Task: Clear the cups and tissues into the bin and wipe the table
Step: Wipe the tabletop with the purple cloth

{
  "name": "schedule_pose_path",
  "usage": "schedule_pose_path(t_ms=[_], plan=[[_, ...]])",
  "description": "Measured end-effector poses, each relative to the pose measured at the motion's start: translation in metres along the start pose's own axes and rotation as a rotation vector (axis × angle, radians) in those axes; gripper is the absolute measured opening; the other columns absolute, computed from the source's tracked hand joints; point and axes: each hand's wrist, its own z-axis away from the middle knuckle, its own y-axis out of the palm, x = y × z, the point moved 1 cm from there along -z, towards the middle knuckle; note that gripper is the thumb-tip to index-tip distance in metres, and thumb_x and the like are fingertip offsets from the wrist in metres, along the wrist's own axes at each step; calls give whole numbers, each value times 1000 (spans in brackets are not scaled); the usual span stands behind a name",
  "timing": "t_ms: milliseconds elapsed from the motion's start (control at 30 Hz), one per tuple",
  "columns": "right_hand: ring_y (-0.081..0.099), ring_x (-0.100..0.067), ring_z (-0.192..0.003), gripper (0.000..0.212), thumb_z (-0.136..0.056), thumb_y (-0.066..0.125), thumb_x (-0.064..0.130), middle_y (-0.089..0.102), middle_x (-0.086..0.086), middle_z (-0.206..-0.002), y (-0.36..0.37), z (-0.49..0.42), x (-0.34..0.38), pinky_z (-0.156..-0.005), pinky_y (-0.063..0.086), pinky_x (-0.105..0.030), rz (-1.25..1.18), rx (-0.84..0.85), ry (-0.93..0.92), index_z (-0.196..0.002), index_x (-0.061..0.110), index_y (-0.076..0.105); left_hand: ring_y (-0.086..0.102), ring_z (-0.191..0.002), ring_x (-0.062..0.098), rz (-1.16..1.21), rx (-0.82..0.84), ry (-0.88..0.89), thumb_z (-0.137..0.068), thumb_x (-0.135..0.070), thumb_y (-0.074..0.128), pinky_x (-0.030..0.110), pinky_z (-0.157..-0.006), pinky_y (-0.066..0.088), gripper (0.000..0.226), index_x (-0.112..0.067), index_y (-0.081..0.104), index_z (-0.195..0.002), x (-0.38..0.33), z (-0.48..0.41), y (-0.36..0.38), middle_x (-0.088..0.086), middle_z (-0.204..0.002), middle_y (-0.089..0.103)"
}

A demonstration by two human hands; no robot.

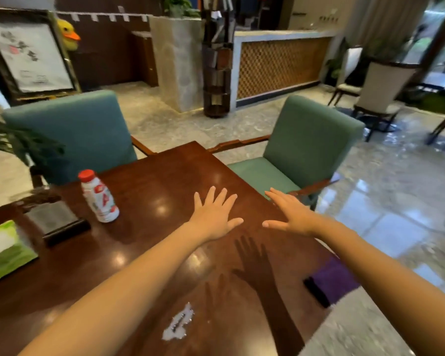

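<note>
Both my hands are held flat, palms down, above the dark wooden table (149, 176). My left hand (216, 214) is over the table's middle, fingers spread, holding nothing. My right hand (290, 214) is near the table's right edge, also spread and empty. A white spill or crumpled scrap (179, 325) lies on the table close to me. A white bottle with a red cap (99, 197) stands upright at the left. No cups and no bin are in view.
A green tissue box (3, 253) and a dark square stand (54, 222) sit at the table's left. A purple cloth (334, 278) hangs off the right edge. Two teal armchairs (311, 140) face the far sides. A potted plant (13, 142) stands at left.
</note>
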Motion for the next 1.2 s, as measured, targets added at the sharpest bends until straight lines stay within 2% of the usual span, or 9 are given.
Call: schedule_pose_path(t_ms=[233,400,500,567,700,867,1000,1100,1200], plan=[[11,-22,-147,78,-90,55,42,8,-7,-160,49,86,-87,-117,9,-30,-96,64,168,-149,12,15,-10,-144,32,-16,170,167,-93,-58,29,62,-110,-4,69,-26,6,-149,-102,-16,78,5,-159,0],[18,-21,-146,64,-94,51,37,19,-7,-158,101,122,-147,-118,14,-33,-154,118,302,-148,13,25,-6,-145,29,-16,295,238,-94,-56,30,58,-112,-2,68,-23,7,-149,-156,-27,134,6,-159,4],[18,-22,-146,58,-97,46,32,20,-10,-157,128,130,-171,-118,13,-33,-139,145,350,-147,11,28,8,-144,26,47,267,257,-95,-50,34,50,-116,7,66,-15,15,-148,-179,-36,158,7,-156,17],[17,-23,-146,56,-98,43,31,19,-10,-158,143,131,-180,-118,11,-32,-119,148,367,-147,11,26,29,-136,28,116,214,283,-95,-44,41,43,-111,25,59,-12,30,-142,-193,-42,169,10,-145,38],[33,-25,-135,45,-97,46,25,37,-4,-150,165,132,-184,-113,23,-31,-97,-114,357,-140,15,42,46,-113,31,181,130,223,-92,-39,49,41,-91,41,40,-12,50,-122,-215,-51,181,12,-117,57],[47,-25,-113,30,-92,54,21,57,-3,-127,165,126,-191,-98,38,-33,-111,-266,361,-121,17,60,46,-114,32,232,56,111,-89,-31,58,39,-94,39,39,-8,52,-119,-230,-61,187,14,-119,53],[37,-28,-127,53,-86,61,30,43,-2,-141,147,109,-198,-102,33,-40,22,-157,381,-136,23,43,50,-114,34,394,141,-42,-84,-27,65,39,-94,43,41,-3,55,-116,-226,-70,187,17,-121,55],[23,-26,-138,63,-88,57,28,27,4,-154,136,97,-198,-110,22,-42,56,15,314,-145,31,30,51,-114,34,396,157,-3,-86,-23,62,39,-92,43,30,-5,61,-110,-225,-68,180,16,-119,58],[16,-24,-143,62,-87,56,23,22,7,-157,131,91,-200,-114,13,-45,110,106,232,-143,34,33,46,-115,31,431,123,75,-88,-22,60,37,-93,40,23,-11,60,-108,-226,-63,171,13,-120,51]])
